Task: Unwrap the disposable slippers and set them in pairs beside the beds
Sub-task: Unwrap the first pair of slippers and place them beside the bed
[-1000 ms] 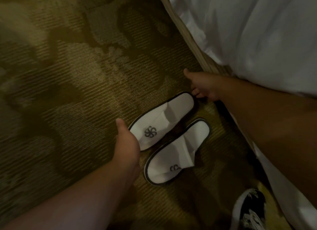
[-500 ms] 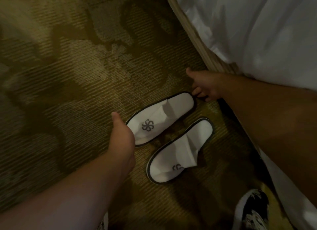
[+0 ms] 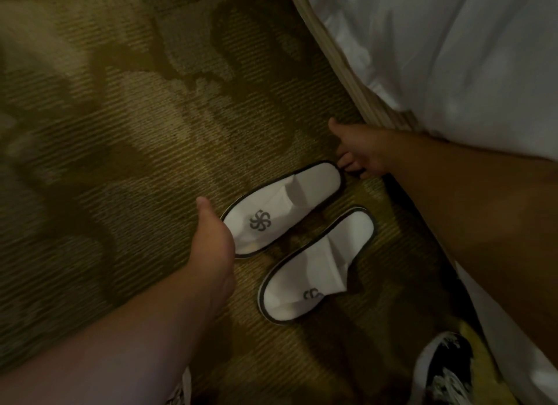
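Both forearms are bare, and one foot wears a black-and-white patterned shoe.

A carpet fills most of the view. It is olive-gold, ribbed with fine close lines, and broken into irregular darker and paler patches that run into one another like loose leaf shapes. The light is dim, and the far left is blurred. At the bottom right a shoe stands on the carpet, black with a white mottled print and a white rim, cut off by the lower edge. A brighter yellow patch of carpet lies just beside its toe. At the bottom edge, left of centre, shows a pale patterned sliver, too small to identify.
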`<state>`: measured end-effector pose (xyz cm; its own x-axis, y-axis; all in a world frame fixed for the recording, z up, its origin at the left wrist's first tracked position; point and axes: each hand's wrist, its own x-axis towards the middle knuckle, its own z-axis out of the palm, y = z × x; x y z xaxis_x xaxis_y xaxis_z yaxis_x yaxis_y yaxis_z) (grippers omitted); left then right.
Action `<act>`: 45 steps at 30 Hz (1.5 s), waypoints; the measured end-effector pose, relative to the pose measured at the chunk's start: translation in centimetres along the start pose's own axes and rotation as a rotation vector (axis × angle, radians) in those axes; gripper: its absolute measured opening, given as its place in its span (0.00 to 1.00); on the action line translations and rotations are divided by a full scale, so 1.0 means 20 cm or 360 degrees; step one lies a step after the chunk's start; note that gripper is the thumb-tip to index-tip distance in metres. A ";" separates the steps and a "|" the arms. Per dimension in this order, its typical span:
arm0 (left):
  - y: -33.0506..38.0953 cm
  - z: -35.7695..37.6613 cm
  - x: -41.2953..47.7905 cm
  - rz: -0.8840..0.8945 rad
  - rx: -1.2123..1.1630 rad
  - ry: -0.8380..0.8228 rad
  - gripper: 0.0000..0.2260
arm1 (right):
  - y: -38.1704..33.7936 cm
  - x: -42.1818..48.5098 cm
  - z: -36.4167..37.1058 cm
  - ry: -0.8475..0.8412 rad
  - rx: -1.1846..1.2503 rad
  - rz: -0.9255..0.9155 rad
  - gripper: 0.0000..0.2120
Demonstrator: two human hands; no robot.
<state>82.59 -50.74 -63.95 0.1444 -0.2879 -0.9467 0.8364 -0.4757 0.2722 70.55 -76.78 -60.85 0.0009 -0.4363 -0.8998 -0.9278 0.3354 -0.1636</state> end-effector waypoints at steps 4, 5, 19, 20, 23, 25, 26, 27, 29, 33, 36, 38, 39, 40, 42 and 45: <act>-0.06 -0.04 -0.05 -0.0004 0.0002 -0.0018 0.40 | 0.05 -0.05 0.00 -0.0013 0.0033 -0.0008 0.50; -0.09 -0.04 -0.07 -0.0022 -0.0007 -0.0011 0.39 | 0.08 -0.07 0.00 -0.0028 0.0045 -0.0006 0.49; -0.60 0.05 -0.28 -0.0417 -0.0029 -0.0044 0.37 | 0.56 -0.14 0.05 0.0003 0.0059 0.0120 0.43; -0.61 0.05 -0.27 -0.0426 0.0007 -0.0020 0.37 | 0.57 -0.14 0.05 0.0010 0.0093 0.0087 0.42; -0.61 0.05 -0.25 -0.0396 0.0043 -0.0039 0.37 | 0.57 -0.14 0.05 0.0037 0.0145 0.0005 0.43; -0.59 0.04 -0.25 -0.0359 0.0006 -0.0066 0.37 | 0.56 -0.13 0.05 0.0049 0.0170 -0.0020 0.42; -0.57 0.03 -0.25 -0.0333 -0.0005 -0.0077 0.37 | 0.55 -0.13 0.06 0.0042 0.0200 -0.0039 0.42; -0.56 0.03 -0.24 -0.0294 0.0000 -0.0079 0.36 | 0.54 -0.12 0.06 0.0032 0.0233 -0.0066 0.41; -0.51 0.05 -0.23 -0.0188 0.0009 -0.0038 0.34 | 0.52 -0.11 0.06 0.0019 0.0275 -0.0104 0.42; -0.47 0.09 -0.23 -0.0185 0.0035 0.0053 0.32 | 0.49 -0.10 0.06 0.0008 0.0310 -0.0100 0.41; -0.55 0.07 -0.26 -0.0450 -0.0013 0.0006 0.41 | 0.50 -0.10 0.07 0.0014 0.0287 -0.0093 0.39; -0.59 0.06 -0.29 -0.0596 -0.0097 -0.0007 0.43 | 0.51 -0.09 0.08 0.0015 0.0272 -0.0077 0.40; -0.61 0.07 -0.29 -0.0603 -0.0132 -0.0036 0.41 | 0.51 -0.09 0.08 0.0006 0.0261 -0.0054 0.41; -0.61 0.08 -0.29 -0.0587 -0.0144 -0.0056 0.40 | 0.52 -0.09 0.07 -0.0007 0.0243 -0.0021 0.43; -0.60 0.10 -0.29 -0.0554 -0.0169 -0.0059 0.39 | 0.52 -0.09 0.06 -0.0027 0.0222 0.0020 0.45; -0.55 0.10 -0.24 -0.0470 -0.0145 -0.0024 0.40 | 0.50 -0.09 0.04 -0.0029 0.0269 0.0008 0.46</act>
<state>71.58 -45.84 -62.00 -0.1191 -0.1611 -0.9797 0.8851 -0.4643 -0.0312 61.50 -71.88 -61.15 0.0050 -0.4194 -0.9078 -0.8519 0.4737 -0.2235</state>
